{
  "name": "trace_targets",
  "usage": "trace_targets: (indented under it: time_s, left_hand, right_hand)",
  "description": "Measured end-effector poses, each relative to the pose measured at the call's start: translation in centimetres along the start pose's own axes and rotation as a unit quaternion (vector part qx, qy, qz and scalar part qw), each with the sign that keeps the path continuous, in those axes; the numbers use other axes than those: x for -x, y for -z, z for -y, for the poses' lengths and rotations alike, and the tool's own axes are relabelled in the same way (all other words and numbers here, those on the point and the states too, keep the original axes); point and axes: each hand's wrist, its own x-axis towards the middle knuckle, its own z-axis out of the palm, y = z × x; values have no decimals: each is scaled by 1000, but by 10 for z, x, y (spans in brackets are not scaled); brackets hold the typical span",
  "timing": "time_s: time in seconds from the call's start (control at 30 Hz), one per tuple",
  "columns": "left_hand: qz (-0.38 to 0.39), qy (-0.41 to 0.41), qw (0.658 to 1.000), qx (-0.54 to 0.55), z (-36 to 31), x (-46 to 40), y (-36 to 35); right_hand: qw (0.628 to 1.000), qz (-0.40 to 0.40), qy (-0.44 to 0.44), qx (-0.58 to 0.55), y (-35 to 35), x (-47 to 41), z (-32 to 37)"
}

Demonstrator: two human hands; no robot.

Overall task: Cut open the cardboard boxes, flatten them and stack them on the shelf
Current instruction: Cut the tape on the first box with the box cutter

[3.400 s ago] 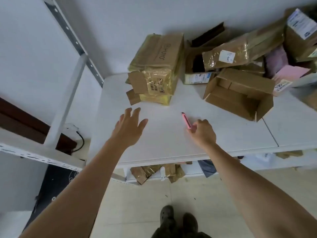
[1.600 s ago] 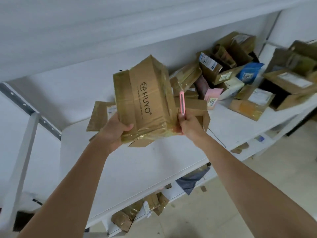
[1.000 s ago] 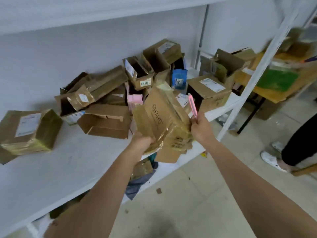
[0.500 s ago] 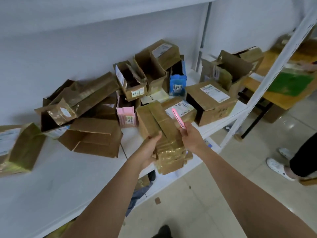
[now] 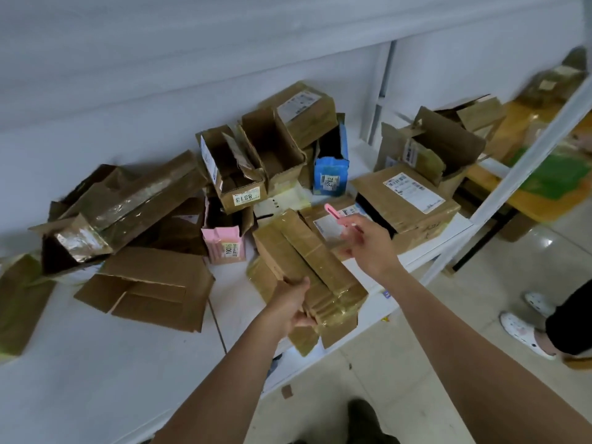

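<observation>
- Left hand (image 5: 290,304): fingers curled round the near edge of the taped cardboard box (image 5: 307,267), gripping it.
- Taped cardboard box: lies on the white shelf (image 5: 105,363) near its front edge, with its near corner overhanging that edge.
- Right hand (image 5: 368,248): raised just beside the box, to its right; fingers pinch the pink cutter (image 5: 336,214), which points up and away.
- Box pile: open boxes crowd the shelf behind, including a box labelled 8813 (image 5: 235,174), a blue box (image 5: 331,165) and a pink box (image 5: 226,245).
- Floor at right: another person's white shoe (image 5: 525,334).
</observation>
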Motion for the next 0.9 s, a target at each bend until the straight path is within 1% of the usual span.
trace_targets:
  time_s: [0.07,0.13,0.2,0.27,0.33,0.37,0.47,0.57,0.7,0.9]
  left_hand:
    - [-10,2,1000,7,1,-5,-3]
    - [-23,4,1000,18,2,-7,-5]
    - [-33,-3,999,35,5,-6,-8]
    - [-34,-10,998,47,7,-5,-9]
    - [-31,-11,998,45,6,-5,-9]
    - [-31,-7,999,42,5,-5,-8]
    - [-29,-10,999,41,3,-6,-8]
    - [-50,-12,998,40,2,-4,-9]
    - [-76,-7,996,38,1,-3,-9]
    - [-103,-12,994,30,-1,-3,-11]
  right_hand:
    - [998,9,32,45,-6,-13,0]
    - [996,25,55,59,-13,-21,-1]
    - [996,51,59,45,-19,-28,-2]
    - [993,98,65,21,-23,-32,-5]
    - [988,143,64,3,-29,-38,-11]
    - [986,150,71,2,-31,-41,-14]
    - [988,114,104,-26,-42,-48,-20]
    - [985,96,126,-71,-52,-53,-24]
    - [981,119,133,-71,-60,-58,-34]
    - [976,128,173,-47,-62,-60,-48]
